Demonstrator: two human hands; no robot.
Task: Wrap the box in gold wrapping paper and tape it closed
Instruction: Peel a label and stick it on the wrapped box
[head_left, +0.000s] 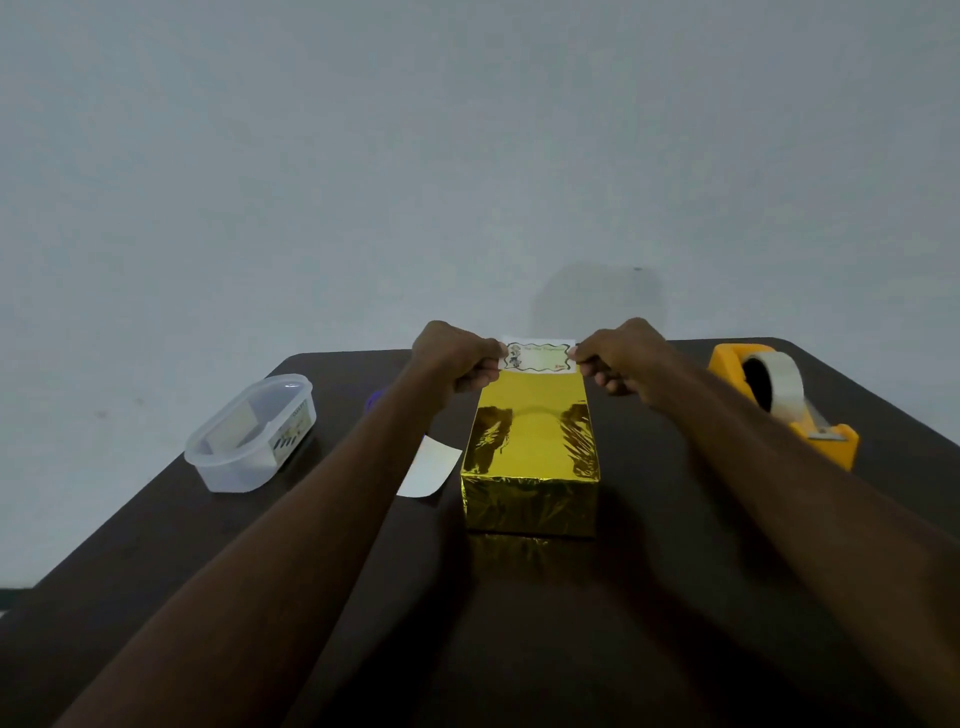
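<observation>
The box (530, 457), already covered in gold paper, sits mid-surface (675, 597). Above its far end, the left hand (457, 358) and right hand (621, 358) each pinch one end of a label (538, 356), fingers curled, seemingly holding it taut to place it squarely. A tape dispenser (779, 400) waits right; a tub (249, 434) and a paper slip (428, 467) lie left.

Card (538, 356): white, with a wavy dark border, a small figure printed at its left end, a line of script across the middle and a small red mark at its lower right corner; all too small and blurred to read.
Tub (249, 433): clear plastic, with a printed label on its side; the wording at the label's top edge is too blurred to make out.
Readable words or numbers: none.
</observation>
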